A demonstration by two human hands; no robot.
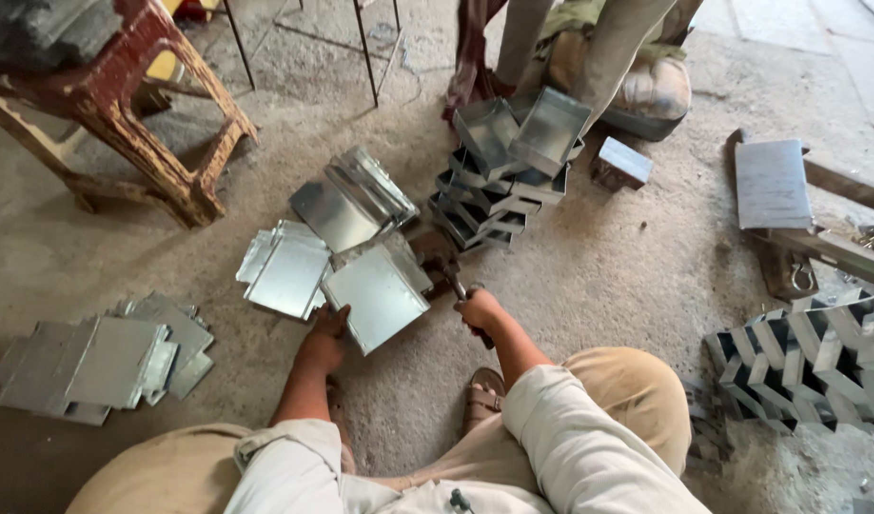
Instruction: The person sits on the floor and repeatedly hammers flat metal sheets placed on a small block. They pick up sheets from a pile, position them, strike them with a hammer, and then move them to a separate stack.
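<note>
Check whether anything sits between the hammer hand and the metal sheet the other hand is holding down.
Nothing visible does. The left hand presses the near edge of the metal sheet on the floor. The right hand grips a hammer just right of it, with only bare floor between.

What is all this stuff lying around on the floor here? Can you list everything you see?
flat silver sheet-metal piece: one, silver, on the floor under the left hand
loose folded metal sheets: several, silver, floor just beyond it
stack of flat cut metal blanks: one pile, grey, far left
stack of folded open metal boxes: one tall stack, silver, centre top
small closed metal box: one, silver, right of the stack
stacked metal trays: one pile, silver, right edge
worn red wooden stool: one, top left
another person's legs: top centre
left hand: presses the sheet's edge
right hand: grips a dark hammer handle
</note>
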